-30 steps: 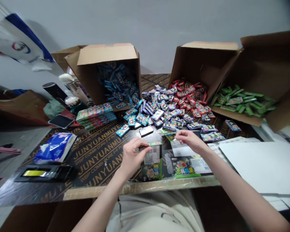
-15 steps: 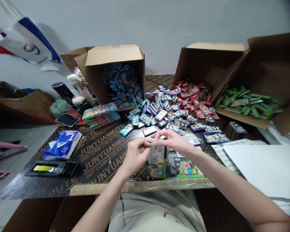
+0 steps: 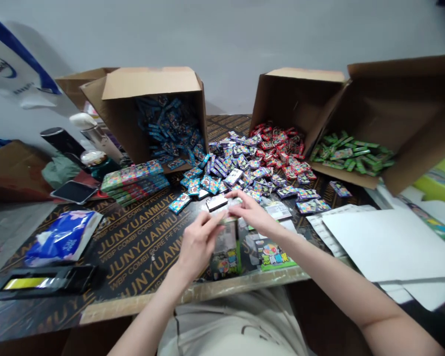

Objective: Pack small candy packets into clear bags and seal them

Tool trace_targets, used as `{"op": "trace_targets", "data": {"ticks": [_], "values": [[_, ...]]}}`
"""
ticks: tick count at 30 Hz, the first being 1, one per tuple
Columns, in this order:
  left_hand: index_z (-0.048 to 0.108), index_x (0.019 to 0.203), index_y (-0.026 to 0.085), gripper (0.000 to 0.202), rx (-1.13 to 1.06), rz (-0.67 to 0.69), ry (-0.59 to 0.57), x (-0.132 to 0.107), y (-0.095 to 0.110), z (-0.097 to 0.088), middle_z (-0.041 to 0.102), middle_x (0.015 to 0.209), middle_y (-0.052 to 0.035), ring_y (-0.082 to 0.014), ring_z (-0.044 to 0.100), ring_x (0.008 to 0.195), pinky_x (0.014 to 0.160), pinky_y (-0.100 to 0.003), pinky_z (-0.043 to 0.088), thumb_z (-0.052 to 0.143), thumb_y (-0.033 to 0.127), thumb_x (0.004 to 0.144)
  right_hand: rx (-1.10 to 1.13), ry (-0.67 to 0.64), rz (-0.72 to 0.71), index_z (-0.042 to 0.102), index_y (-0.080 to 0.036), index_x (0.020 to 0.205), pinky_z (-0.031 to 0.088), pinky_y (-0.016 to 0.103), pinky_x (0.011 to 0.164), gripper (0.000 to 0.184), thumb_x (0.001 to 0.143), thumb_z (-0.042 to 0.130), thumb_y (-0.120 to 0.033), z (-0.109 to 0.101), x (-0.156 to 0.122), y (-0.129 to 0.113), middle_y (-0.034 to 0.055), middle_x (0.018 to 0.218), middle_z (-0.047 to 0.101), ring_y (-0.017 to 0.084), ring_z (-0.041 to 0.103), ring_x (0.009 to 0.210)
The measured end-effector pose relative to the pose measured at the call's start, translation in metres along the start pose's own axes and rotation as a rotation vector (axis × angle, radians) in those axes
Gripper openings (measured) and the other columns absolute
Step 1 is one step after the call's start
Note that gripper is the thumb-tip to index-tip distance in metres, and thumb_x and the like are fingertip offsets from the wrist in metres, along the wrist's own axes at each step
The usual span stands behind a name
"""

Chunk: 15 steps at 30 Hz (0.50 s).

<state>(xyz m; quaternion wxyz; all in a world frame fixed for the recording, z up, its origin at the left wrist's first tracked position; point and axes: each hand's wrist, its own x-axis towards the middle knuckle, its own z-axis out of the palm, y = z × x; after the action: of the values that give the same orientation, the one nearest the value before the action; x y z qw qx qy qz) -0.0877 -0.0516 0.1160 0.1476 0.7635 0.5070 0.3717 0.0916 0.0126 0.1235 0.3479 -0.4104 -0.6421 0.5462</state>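
Near the table's front edge is a dark printed packet (image 3: pixel 227 259) with a green edge and a see-through upper part. My left hand (image 3: pixel 197 241) pinches its top edge from the left, with fingers closed. On the right side of the same edge, my right hand (image 3: pixel 252 213) has thumb and forefinger pinched together. The fingertips partly hide the packet's top. Another black and green packet with colourful lettering (image 3: pixel 276 253) lies just to the right. Beyond my hands is a heap of small purple packs (image 3: pixel 241 160), with blue packs (image 3: pixel 193 187) at its left.
Cardboard boxes hold blue packs (image 3: pixel 170 126), red packs (image 3: pixel 278 143) and green packs (image 3: pixel 352 153). At left are stacked colourful boxes (image 3: pixel 135 180), a phone (image 3: pixel 74 192), a blue pouch (image 3: pixel 61 237) and a black tape dispenser (image 3: pixel 40 282). White sheets (image 3: pixel 371 242) lie at right.
The view has turned to the right, so the table and boxes appear farther left. Both hands stay at the packet's top edge, with the left hand's fingers now more extended across it.
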Motion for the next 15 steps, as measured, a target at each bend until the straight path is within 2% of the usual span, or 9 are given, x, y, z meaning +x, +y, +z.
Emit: {"op": "trace_targets", "data": {"ticks": [2, 4, 6, 8, 10, 12, 13, 15], "values": [[0.061, 0.107, 0.023, 0.027, 0.191, -0.041, -0.006, -0.007, -0.018, -0.017, 0.054, 0.079, -0.0037, -0.015, 0.053, 0.067, 0.062, -0.026, 0.042, 0.044, 0.028, 0.086, -0.32, 0.163, -0.047, 0.052, -0.02, 0.101, 0.041, 0.025, 0.065, 0.023, 0.083, 0.045, -0.031, -0.028, -0.004, 0.013, 0.0022, 0.077, 0.063, 0.014, 0.057, 0.07], [0.066, 0.097, 0.022, 0.027, 0.459, -0.166, -0.012, -0.015, -0.041, -0.034, 0.055, 0.08, -0.006, -0.0202, 0.054, 0.071, 0.065, -0.031, 0.043, 0.046, 0.036, 0.084, -0.759, 0.256, 0.012, 0.061, -0.018, 0.08, 0.039, 0.027, 0.066, 0.024, 0.084, 0.043, -0.033, -0.059, -0.016, 0.03, 0.0061, 0.075, 0.063, 0.018, 0.058, 0.073], [0.065, 0.099, 0.019, 0.03, 0.687, -0.197, -0.058, -0.023, -0.059, -0.043, 0.056, 0.097, -0.0125, -0.0315, 0.051, 0.096, 0.08, -0.042, 0.041, 0.052, 0.039, 0.08, -1.117, 0.166, 0.171, 0.063, -0.018, 0.063, 0.037, 0.028, 0.062, 0.028, 0.081, 0.046, -0.031, -0.082, -0.033, 0.048, 0.0081, 0.067, 0.063, 0.021, 0.059, 0.071], [0.06, 0.109, 0.018, 0.039, 0.754, -0.165, -0.149, -0.028, -0.066, -0.04, 0.05, 0.117, -0.0171, -0.0374, 0.04, 0.114, 0.089, -0.051, 0.033, 0.056, 0.039, 0.076, -1.276, 0.034, 0.274, 0.066, -0.019, 0.062, 0.036, 0.027, 0.059, 0.024, 0.078, 0.049, -0.026, -0.091, -0.05, 0.064, 0.0091, 0.065, 0.065, 0.023, 0.061, 0.069], [0.054, 0.117, 0.022, 0.047, 0.665, -0.101, -0.287, -0.027, -0.063, -0.024, 0.045, 0.126, -0.0159, -0.0355, 0.035, 0.119, 0.095, -0.053, 0.026, 0.06, 0.041, 0.074, -1.308, -0.02, 0.28, 0.069, -0.02, 0.07, 0.035, 0.027, 0.058, 0.022, 0.077, 0.048, -0.02, -0.087, -0.064, 0.077, 0.0102, 0.068, 0.066, 0.023, 0.062, 0.069], [0.054, 0.116, 0.026, 0.055, 0.537, -0.04, -0.435, -0.023, -0.056, -0.003, 0.047, 0.124, -0.0131, -0.0324, 0.039, 0.115, 0.096, -0.05, 0.025, 0.066, 0.046, 0.067, -1.335, -0.026, 0.268, 0.068, -0.023, 0.09, 0.035, 0.027, 0.059, 0.028, 0.078, 0.044, -0.014, -0.077, -0.073, 0.085, 0.0104, 0.071, 0.067, 0.023, 0.062, 0.069], [0.054, 0.115, 0.026, 0.06, 0.494, -0.025, -0.499, -0.021, -0.054, 0.007, 0.05, 0.12, -0.0122, -0.0317, 0.041, 0.112, 0.095, -0.049, 0.027, 0.07, 0.048, 0.061, -1.367, -0.023, 0.265, 0.064, -0.024, 0.104, 0.035, 0.027, 0.059, 0.037, 0.077, 0.043, -0.011, -0.073, -0.076, 0.087, 0.0099, 0.071, 0.067, 0.023, 0.063, 0.068], [0.056, 0.111, 0.025, 0.069, 0.45, -0.035, -0.601, -0.016, -0.053, 0.022, 0.053, 0.109, -0.0114, -0.0311, 0.045, 0.104, 0.089, -0.045, 0.032, 0.076, 0.05, 0.05, -1.441, -0.006, 0.266, 0.046, -0.025, 0.127, 0.034, 0.028, 0.06, 0.057, 0.075, 0.041, -0.005, -0.068, -0.079, 0.091, 0.0082, 0.069, 0.067, 0.022, 0.062, 0.065]]}}
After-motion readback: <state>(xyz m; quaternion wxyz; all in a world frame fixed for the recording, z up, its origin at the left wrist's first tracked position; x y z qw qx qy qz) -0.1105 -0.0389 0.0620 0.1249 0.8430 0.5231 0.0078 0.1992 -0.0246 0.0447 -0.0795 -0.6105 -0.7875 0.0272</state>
